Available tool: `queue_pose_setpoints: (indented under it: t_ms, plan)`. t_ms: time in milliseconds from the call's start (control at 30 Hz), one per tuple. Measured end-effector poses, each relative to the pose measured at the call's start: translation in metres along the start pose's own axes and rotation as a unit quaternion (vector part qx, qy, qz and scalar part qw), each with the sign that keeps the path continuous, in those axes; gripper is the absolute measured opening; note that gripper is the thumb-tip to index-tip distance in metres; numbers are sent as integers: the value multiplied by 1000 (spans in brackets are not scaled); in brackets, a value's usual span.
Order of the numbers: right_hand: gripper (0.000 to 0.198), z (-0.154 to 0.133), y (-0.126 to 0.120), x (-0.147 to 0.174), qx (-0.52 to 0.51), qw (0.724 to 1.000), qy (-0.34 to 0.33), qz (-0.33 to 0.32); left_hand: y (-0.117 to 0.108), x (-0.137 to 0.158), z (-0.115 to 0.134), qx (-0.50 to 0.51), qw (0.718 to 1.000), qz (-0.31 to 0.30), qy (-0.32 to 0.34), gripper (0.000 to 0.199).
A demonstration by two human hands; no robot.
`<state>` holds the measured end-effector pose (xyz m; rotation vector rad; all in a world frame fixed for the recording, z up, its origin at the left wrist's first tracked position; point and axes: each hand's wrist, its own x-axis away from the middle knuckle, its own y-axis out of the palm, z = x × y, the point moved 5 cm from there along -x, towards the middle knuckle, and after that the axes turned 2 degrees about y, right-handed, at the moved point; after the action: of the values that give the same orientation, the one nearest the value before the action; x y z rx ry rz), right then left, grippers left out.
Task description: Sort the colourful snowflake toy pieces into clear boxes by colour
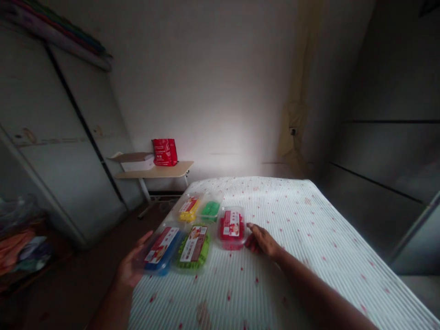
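Note:
Several clear plastic boxes with red-and-white labels lie grouped on the striped bed. My left hand [132,262] holds the outer left side of the box of blue contents [162,250]; its thumb is hard to make out. Beside that is the box of light green contents [194,247], which neither hand touches. My right hand [261,240] is at the right edge of the box of red contents [232,228], fingers bent and apart, index fingertip by the rim. Behind them lie a box of yellow contents [189,209] and a box of darker green contents [211,210].
The bed [285,206] has a white striped cover with small red marks. Beyond its left corner stands a small table [172,170] bearing a red bag [165,152] and a white carton [137,163]. A wardrobe [85,137] and folded clothes [32,254] are at the left.

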<state>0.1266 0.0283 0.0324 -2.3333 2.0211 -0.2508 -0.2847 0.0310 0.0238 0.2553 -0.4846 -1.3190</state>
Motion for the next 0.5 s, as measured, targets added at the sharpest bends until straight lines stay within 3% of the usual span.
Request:
queue_pose_setpoints:
  t_ms: [133, 233, 333, 500]
  plan:
    - [66, 7, -6, -1, -88, 995, -17, 46, -6, -3, 0, -21, 998, 49, 20, 44]
    - [57, 8, -3, -2, -97, 994, -13, 57, -12, -4, -3, -36, 996, 80, 26, 38]
    - [48, 6, 1, -5, -58, 996, 13, 65, -18, -4, -3, -51, 993, 92, 48, 33]
    - [38, -5, 3, -6, 103, 987, 31, 117, -20, 2, 1, -89, 982, 129, 103, 29]
